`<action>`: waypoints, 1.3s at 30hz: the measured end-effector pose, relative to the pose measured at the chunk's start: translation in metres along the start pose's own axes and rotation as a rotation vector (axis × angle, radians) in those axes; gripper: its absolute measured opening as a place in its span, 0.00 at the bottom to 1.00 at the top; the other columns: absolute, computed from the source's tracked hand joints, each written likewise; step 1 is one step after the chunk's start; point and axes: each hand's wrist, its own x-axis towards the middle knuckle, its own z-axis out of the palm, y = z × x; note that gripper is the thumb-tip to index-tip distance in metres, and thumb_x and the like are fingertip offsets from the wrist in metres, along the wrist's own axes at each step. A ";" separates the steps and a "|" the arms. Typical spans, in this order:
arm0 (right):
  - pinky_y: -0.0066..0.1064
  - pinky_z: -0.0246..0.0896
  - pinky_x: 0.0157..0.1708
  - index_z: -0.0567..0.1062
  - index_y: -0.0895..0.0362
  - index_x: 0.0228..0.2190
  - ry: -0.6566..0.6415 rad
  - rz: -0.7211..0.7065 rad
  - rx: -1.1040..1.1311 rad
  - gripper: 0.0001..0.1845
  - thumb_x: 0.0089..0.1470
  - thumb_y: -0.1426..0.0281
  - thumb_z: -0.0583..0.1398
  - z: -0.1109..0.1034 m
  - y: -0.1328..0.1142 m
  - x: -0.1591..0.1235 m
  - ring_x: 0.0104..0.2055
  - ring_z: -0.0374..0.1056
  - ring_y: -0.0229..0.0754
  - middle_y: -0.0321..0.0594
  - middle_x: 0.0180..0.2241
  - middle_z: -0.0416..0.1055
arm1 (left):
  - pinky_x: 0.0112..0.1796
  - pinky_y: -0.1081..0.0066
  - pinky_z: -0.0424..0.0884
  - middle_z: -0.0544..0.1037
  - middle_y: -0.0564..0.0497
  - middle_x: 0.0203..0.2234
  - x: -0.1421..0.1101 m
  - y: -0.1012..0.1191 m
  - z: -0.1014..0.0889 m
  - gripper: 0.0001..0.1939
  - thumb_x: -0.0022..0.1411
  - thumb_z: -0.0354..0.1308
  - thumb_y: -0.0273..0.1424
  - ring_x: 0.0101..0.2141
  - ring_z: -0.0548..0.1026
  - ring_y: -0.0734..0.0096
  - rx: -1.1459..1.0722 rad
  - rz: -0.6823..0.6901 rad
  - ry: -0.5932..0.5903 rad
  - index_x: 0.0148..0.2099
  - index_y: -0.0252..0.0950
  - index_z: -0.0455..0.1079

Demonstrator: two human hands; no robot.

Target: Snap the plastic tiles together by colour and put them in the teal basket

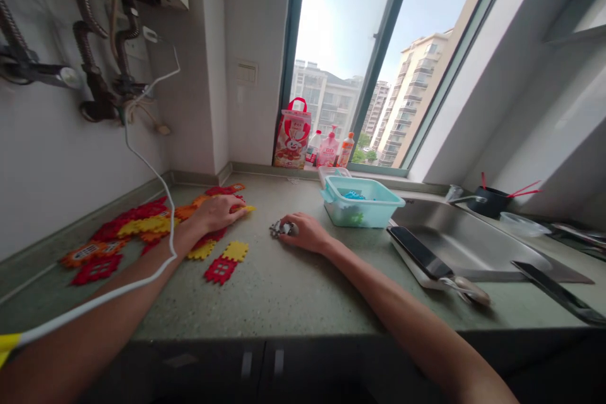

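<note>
My left hand is over the right end of a spread of toothed interlocking plastic tiles. Its fingers are closed on a yellow tile, which pokes out past the fingertips. Close by, on the counter, a red tile with window-like openings touches another yellow tile. Under and beyond my left forearm lie several red, orange and yellow tiles, some overlapping. My right hand rests low over the counter, its thumb and fingers closed around a small grey toothed tile, partly hidden by the fingers.
A light-blue tub with blue and green pieces stands right of my right hand. Beyond it are a phone and a steel sink. Bottles line the windowsill. A white cable hangs across my left forearm.
</note>
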 end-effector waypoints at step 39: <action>0.38 0.61 0.41 0.82 0.51 0.49 0.692 0.570 -0.604 0.19 0.60 0.56 0.64 -0.161 0.091 -0.056 0.37 0.72 0.49 0.45 0.43 0.77 | 0.55 0.57 0.64 0.79 0.38 0.52 -0.007 -0.011 -0.014 0.45 0.47 0.62 0.68 0.54 0.74 0.44 0.225 -0.091 -0.002 0.54 0.39 0.79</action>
